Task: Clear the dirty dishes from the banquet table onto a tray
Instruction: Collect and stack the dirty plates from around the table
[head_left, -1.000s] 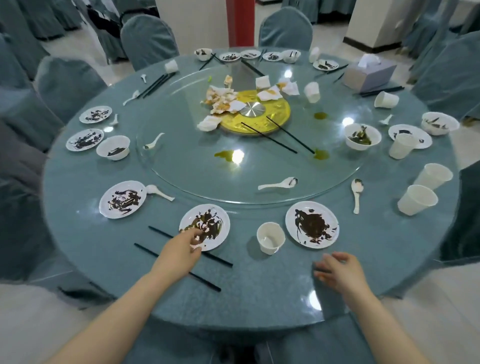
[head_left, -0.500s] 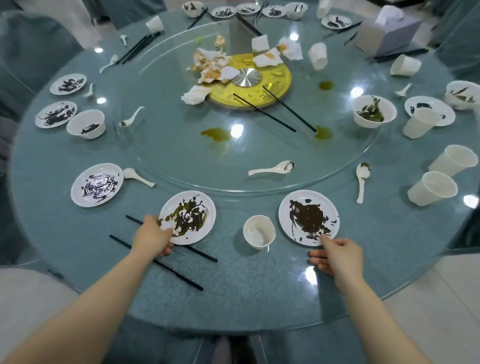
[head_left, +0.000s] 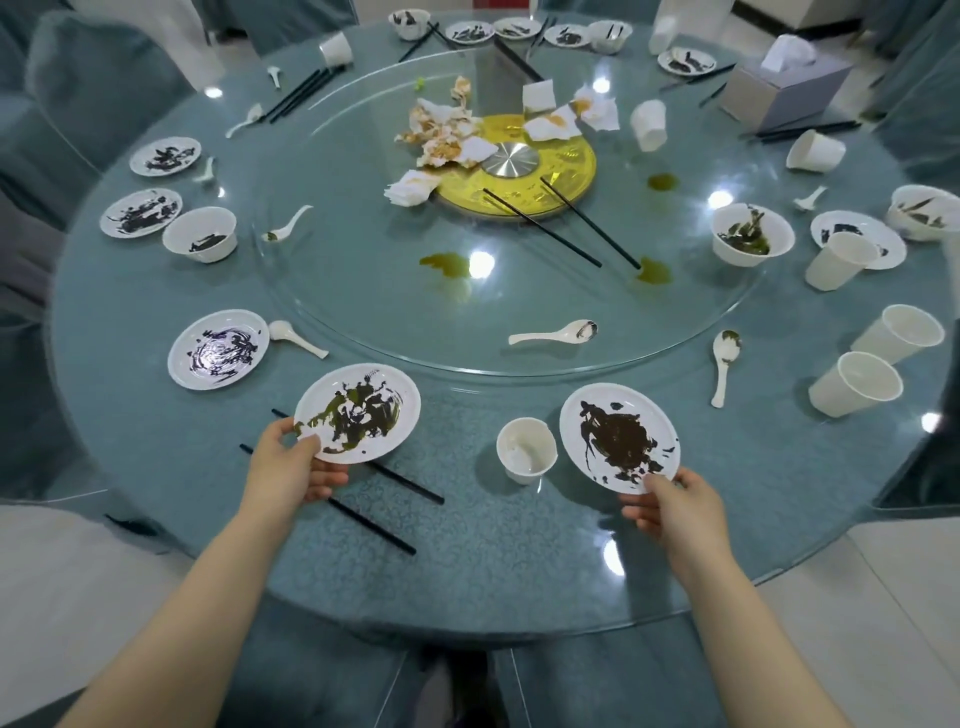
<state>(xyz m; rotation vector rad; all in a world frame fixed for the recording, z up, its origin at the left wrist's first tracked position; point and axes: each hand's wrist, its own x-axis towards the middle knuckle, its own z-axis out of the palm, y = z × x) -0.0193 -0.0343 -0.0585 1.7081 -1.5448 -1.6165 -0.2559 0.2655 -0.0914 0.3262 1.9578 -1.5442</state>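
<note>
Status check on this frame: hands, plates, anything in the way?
Left hand grips green-smeared plate. Right hand grips brown-smeared plate. Paper cup between plates; black chopsticks under left plate. No tray visible.

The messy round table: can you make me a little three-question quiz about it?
1. True or false: the left hand grips a white round plate smeared green and black.
2. What stands between the two held plates? A) white paper cup B) grey tissue box C) white spoon
3. Fill in: the right hand holds the ____ of the white plate with the dark brown smear.

Key: 1 true; 2 A, the white paper cup; 3 edge.
</note>
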